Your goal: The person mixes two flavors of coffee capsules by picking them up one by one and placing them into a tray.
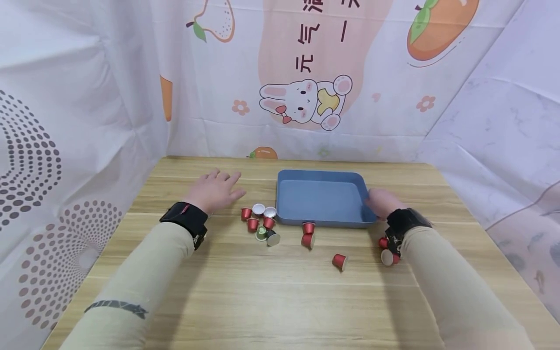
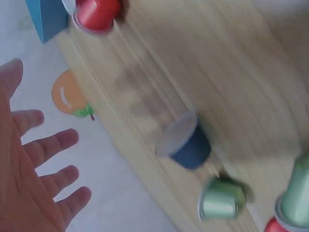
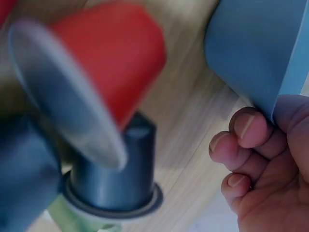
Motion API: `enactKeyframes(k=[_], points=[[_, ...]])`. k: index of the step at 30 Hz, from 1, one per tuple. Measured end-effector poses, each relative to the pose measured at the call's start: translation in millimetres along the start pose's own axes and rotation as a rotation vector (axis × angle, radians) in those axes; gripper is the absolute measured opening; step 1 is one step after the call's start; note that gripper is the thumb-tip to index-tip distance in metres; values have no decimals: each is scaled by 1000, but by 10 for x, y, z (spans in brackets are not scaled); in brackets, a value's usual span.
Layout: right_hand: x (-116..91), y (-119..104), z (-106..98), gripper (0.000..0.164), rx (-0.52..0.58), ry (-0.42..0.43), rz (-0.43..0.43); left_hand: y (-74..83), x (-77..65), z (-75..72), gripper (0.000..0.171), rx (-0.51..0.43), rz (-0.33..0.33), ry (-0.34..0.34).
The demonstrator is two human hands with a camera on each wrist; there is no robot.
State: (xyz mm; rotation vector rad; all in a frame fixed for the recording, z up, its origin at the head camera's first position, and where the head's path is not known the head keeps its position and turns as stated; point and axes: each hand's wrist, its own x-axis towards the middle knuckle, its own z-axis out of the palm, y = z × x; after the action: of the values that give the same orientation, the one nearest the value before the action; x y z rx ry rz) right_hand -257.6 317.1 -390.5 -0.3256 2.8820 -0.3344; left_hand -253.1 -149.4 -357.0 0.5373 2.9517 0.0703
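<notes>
From the head, the right hand [image 1: 383, 203] seems to grip the tray [image 1: 321, 198] on the counter [image 1: 284, 301]; moving it next would need a tight hold. The left wrist shows the left hand [image 2: 26, 174] with fingers [image 2: 54, 143] spread; the right wrist shows fingers [image 3: 252, 128] pinching the tray and a dark pod [image 3: 115, 181] the head misses.

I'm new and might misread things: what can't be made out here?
Head: red metallic cup-shaped capsule, partly hidden by the black wristband.
Left wrist: green metallic cup-shaped capsule, cut off by the right edge.
Right wrist: blue rectangular tray, cut off by top and right edges.
</notes>
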Motion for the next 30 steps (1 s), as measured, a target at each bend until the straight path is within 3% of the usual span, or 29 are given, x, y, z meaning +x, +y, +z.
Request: enactKeyframes(k=[9, 20, 30], points=[[22, -148, 27, 21, 78, -35, 0, 248, 80, 66, 68, 5, 22, -12], [42, -335, 72, 22, 70, -37, -24, 468, 155, 233, 53, 37, 93, 58], [53, -443, 109, 22, 83, -45, -43, 563, 152, 316, 40, 64, 51, 111]])
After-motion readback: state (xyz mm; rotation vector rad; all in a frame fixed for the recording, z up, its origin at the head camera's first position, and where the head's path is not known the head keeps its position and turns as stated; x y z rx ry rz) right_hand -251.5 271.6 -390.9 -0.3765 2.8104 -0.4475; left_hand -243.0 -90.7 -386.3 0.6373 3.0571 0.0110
